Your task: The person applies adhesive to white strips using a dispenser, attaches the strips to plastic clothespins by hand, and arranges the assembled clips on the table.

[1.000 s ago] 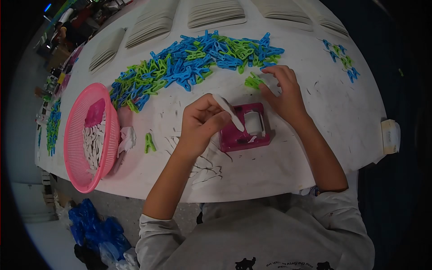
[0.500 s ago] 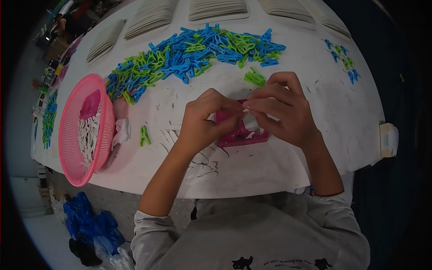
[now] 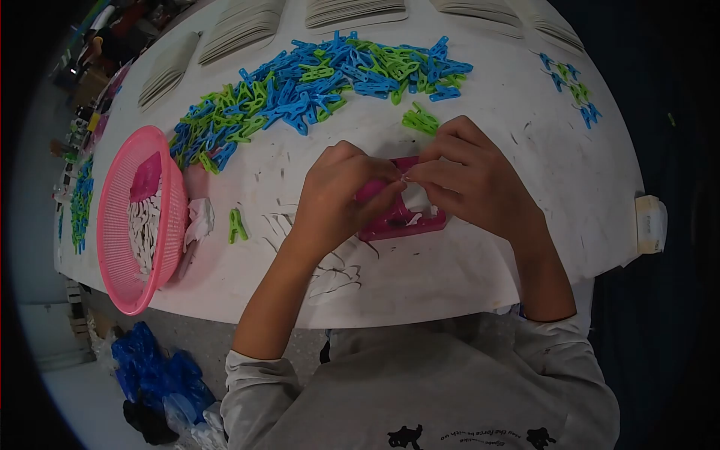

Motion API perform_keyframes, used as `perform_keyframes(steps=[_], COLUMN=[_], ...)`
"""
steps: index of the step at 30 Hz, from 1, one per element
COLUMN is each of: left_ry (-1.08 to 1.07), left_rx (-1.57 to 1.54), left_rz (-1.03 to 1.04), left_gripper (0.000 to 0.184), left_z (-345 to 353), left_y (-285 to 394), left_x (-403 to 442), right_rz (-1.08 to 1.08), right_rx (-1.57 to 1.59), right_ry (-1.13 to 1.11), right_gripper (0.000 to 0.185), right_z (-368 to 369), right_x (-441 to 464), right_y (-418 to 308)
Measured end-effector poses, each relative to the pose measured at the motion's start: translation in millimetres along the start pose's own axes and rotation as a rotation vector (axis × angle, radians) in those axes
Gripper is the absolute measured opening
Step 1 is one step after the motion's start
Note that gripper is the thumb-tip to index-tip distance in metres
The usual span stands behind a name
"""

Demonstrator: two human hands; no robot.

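Observation:
Both my hands meet above a small magenta tray (image 3: 427,226). The fingers of my left hand (image 3: 337,195) are pinched together at its far side. Facing it, my right hand (image 3: 480,180) also pinches, its fingertips almost touching the left ones. A tiny pale thing shows between the fingertips, too small to name. White bits lie in the tray, which my hands partly cover. Just beyond my right hand are green clothespins (image 3: 420,118). One more green clothespin (image 3: 238,225) lies alone to the left of my left hand.
A large pile of blue and green clothespins (image 3: 300,94) spreads across the table. At left, a pink basket (image 3: 178,225) holds white strips (image 3: 145,232) and a magenta piece (image 3: 146,178). Stacks of grey cards (image 3: 240,30) line the far edge. Clipped clothespins (image 3: 574,90) lie at right.
The view has shifted slightly. Both hands stay pinched over the magenta tray, with the fingertips a little changed in position.

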State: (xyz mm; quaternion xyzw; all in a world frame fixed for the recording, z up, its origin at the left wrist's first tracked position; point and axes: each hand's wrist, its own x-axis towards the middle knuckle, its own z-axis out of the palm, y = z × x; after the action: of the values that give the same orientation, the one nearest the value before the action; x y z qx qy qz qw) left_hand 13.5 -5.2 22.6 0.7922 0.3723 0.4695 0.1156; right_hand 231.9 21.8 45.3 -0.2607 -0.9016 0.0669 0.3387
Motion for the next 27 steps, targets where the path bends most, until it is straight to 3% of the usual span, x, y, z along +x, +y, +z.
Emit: perform_keyframes(steps=[27], left_ry=[-0.124], left_rx=[0.277], left_rz=[0.121], left_gripper=[0.029], left_z=[0.1], left_y=[-7.6], left_x=[-2.0], right_rz=[-0.006], right_rx=[0.023], right_ry=[-0.118], right_gripper=[0.019], right_z=[2.2], right_x=[-3.3], right_y=[13.9])
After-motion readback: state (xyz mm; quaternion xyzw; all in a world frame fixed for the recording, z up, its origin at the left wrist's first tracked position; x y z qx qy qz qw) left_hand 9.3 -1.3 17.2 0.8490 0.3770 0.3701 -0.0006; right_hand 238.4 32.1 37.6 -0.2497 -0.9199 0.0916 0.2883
